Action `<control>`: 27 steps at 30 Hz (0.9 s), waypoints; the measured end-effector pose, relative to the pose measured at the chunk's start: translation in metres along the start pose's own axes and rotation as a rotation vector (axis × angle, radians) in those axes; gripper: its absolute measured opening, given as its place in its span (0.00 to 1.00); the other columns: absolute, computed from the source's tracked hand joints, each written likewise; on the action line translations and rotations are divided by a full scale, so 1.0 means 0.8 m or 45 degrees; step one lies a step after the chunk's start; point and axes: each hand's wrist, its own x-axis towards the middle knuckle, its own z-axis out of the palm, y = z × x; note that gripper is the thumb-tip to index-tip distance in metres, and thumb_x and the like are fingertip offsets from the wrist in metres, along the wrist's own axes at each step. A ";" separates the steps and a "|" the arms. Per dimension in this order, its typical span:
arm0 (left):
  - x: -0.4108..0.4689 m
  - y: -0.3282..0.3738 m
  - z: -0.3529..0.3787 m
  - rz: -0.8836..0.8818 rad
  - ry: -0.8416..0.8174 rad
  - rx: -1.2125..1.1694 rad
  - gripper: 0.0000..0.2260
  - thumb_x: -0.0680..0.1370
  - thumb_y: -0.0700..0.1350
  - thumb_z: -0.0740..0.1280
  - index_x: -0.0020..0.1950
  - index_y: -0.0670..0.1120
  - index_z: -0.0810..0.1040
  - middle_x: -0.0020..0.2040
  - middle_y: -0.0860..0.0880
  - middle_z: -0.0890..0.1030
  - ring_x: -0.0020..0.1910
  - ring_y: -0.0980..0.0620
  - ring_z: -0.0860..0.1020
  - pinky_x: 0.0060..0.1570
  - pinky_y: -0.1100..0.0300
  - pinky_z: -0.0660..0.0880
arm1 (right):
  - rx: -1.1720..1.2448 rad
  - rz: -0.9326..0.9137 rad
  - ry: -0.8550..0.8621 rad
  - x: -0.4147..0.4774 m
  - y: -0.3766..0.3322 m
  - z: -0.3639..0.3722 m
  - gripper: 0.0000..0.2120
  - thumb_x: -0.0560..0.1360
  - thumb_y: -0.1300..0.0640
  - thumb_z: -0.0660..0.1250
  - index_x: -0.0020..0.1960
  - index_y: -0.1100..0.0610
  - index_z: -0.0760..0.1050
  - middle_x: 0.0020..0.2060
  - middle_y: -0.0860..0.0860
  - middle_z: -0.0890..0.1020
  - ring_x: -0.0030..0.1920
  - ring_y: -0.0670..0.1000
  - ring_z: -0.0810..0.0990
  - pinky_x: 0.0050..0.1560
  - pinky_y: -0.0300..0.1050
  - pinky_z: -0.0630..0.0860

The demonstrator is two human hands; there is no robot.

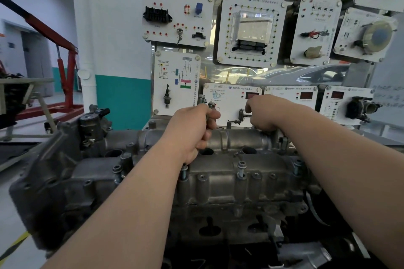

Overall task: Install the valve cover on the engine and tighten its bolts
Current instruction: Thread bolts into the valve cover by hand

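The valve cover [218, 183] sits on the engine [54, 185] in the lower middle of the frame, with several raised bolts [241, 167] standing along its near edge. Above its centre the left hand [192, 126] has its fingers curled round a held bolt [211, 106], whose head pokes out at the top of the fist. The right hand [266, 113] reaches down to the cover's far edge, right of centre. Its fingers are curled, but I cannot tell whether they pinch anything. White display panels [251, 28] fill the upper right.

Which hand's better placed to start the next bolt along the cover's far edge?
Probably the right hand: its fingers curl down at the valve cover's far edge. The left hand grips spare bolts, so it's occupied.
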 end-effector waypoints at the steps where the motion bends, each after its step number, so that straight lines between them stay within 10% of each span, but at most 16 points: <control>1: 0.000 0.000 0.000 -0.002 0.000 -0.006 0.10 0.79 0.41 0.57 0.46 0.41 0.78 0.31 0.49 0.72 0.22 0.57 0.64 0.18 0.68 0.55 | -0.029 0.011 0.009 0.000 -0.001 0.002 0.10 0.77 0.60 0.60 0.57 0.58 0.74 0.54 0.55 0.80 0.51 0.56 0.78 0.50 0.49 0.76; 6: 0.005 -0.007 -0.001 0.089 0.036 0.035 0.06 0.78 0.40 0.63 0.48 0.42 0.79 0.32 0.50 0.71 0.27 0.56 0.65 0.20 0.66 0.58 | -0.092 0.046 0.252 -0.015 -0.014 -0.013 0.15 0.81 0.47 0.56 0.52 0.56 0.74 0.48 0.52 0.80 0.43 0.54 0.76 0.45 0.48 0.69; 9: 0.011 -0.011 -0.002 0.137 0.030 0.063 0.03 0.77 0.39 0.66 0.45 0.45 0.79 0.35 0.48 0.71 0.28 0.55 0.64 0.22 0.65 0.58 | 0.816 -0.260 0.322 -0.036 -0.038 -0.038 0.16 0.79 0.43 0.59 0.59 0.52 0.76 0.46 0.46 0.83 0.42 0.47 0.80 0.41 0.43 0.73; 14: 0.013 -0.012 -0.003 0.134 -0.018 0.004 0.04 0.76 0.38 0.68 0.42 0.45 0.78 0.33 0.47 0.69 0.26 0.55 0.62 0.20 0.66 0.56 | 1.066 -0.461 0.277 -0.054 -0.054 -0.054 0.14 0.79 0.55 0.65 0.64 0.51 0.73 0.43 0.46 0.83 0.33 0.40 0.79 0.27 0.30 0.70; 23: 0.008 -0.009 -0.003 0.119 -0.034 -0.018 0.06 0.76 0.39 0.68 0.38 0.44 0.78 0.31 0.50 0.71 0.26 0.57 0.65 0.18 0.68 0.58 | 1.470 -0.551 -0.128 -0.046 -0.027 -0.048 0.14 0.77 0.67 0.65 0.61 0.56 0.75 0.40 0.47 0.83 0.41 0.45 0.83 0.41 0.35 0.77; 27: 0.007 -0.008 -0.002 0.104 -0.034 -0.027 0.06 0.77 0.41 0.67 0.41 0.44 0.79 0.31 0.50 0.71 0.26 0.57 0.65 0.19 0.68 0.58 | 1.425 -0.518 0.009 -0.042 -0.028 -0.042 0.14 0.75 0.68 0.68 0.58 0.54 0.76 0.39 0.47 0.84 0.40 0.46 0.83 0.42 0.37 0.79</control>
